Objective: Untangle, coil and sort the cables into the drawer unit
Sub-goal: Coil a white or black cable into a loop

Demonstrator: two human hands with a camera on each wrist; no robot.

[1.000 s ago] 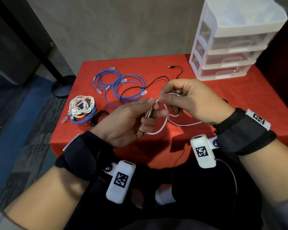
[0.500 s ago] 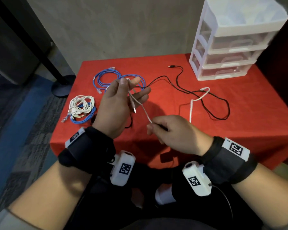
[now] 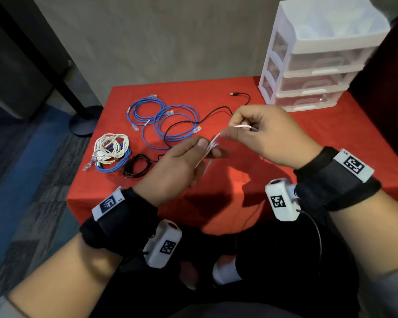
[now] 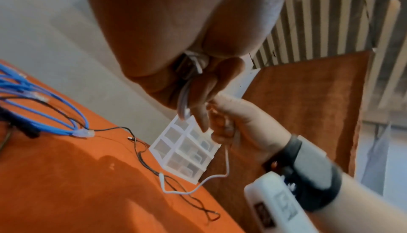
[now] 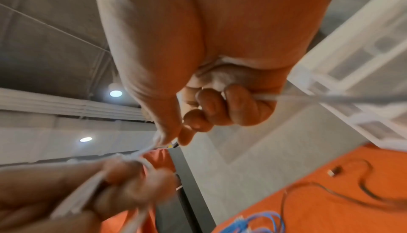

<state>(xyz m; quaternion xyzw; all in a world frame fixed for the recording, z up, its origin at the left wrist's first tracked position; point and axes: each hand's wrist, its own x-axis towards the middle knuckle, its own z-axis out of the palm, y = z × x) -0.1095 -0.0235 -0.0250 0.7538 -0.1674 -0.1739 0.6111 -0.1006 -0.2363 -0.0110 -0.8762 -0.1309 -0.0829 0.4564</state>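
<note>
the left hand (image 3: 182, 166) pinches the gathered loops of the thin white rubbery cable (image 3: 213, 143) above the red cloth table (image 3: 331, 134), while the right hand (image 3: 269, 131), just beside it, pinches the strand whose free tail trails rightward to the table.

Drawer unit (image 3: 326, 63) contents indistinct; white cable's (image 3: 213, 143) coils hidden within left hand (image 3: 182, 166).

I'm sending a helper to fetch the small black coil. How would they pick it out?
On the red table, look at the near left corner, far from the white drawer unit. There lies a white-and-blue bundle; the small black coil sits just right of it. It is all black and tightly wound, unlike the loose blue loops behind.
</note>
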